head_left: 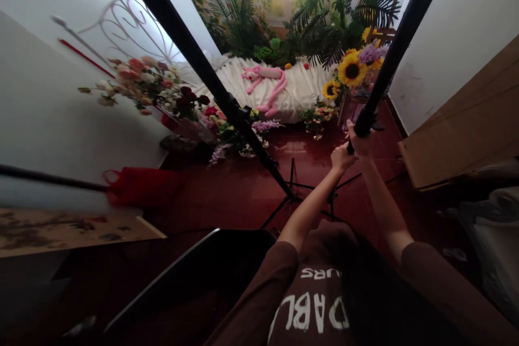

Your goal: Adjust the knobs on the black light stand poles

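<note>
Both my hands are on a black light stand whose pole slants up to the upper right. My left hand is closed around its lower part. Just above, my right hand wraps the pole at the collar with the knob; some of its fingers are hidden behind the pole. A second black stand leans across the view from the upper left, apart from my hands, its legs spread on the floor. Legs below my hands also show, partly hidden by my arms.
A pink plush toy lies on white draped cloth. Sunflowers stand behind the pole, mixed flowers at left. A red bag hangs left, a brown board leans right, and a black panel is near my left.
</note>
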{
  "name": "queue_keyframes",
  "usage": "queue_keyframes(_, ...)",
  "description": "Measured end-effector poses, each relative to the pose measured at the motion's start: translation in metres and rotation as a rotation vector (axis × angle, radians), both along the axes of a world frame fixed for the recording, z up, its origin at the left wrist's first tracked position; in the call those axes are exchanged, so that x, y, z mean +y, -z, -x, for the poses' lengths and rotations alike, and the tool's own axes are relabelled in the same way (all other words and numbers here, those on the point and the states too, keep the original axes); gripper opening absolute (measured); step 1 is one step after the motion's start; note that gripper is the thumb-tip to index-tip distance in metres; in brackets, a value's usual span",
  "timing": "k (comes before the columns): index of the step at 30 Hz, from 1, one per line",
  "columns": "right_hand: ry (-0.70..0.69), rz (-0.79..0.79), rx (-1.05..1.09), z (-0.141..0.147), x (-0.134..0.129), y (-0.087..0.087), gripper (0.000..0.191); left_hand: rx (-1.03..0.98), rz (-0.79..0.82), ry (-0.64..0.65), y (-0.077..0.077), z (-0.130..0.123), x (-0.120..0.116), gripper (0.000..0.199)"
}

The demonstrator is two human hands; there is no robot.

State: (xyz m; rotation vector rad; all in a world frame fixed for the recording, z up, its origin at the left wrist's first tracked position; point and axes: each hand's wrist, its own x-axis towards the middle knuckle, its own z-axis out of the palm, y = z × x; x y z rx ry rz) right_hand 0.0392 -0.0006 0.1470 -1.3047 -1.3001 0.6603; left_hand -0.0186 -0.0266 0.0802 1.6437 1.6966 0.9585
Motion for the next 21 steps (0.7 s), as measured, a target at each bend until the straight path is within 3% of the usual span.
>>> queue_keyframes(5, 0.015, -0.124, -0.055, -0.001, 0.013, -0.03, 0.045, 0.062, 0.024, -0.03, -0.003, -0.002, 0.0, 0.024)
queue_keyframes(10, 0.048, -0.155, -0.123, 0.0, 0.004, -0.036, 0.044, 0.151, 0.043, -0.046, -0.006, -0.004, -0.001, 0.024)
queue_keyframes(14, -0.025, -0.2, -0.197, -0.015, -0.018, -0.017, 0.039, 0.168, 0.058, -0.04, -0.006, -0.005, -0.002, 0.025)
queue_keyframes(18, -0.154, -0.204, -0.278, -0.05, -0.046, 0.022, 0.048, 0.151, 0.037, -0.045, -0.001, -0.006, 0.001, 0.027)
queue_keyframes(21, -0.099, -0.145, -0.373, -0.077, -0.063, 0.052, 0.036, 0.134, 0.027, -0.063, 0.002, -0.007, 0.002, 0.027)
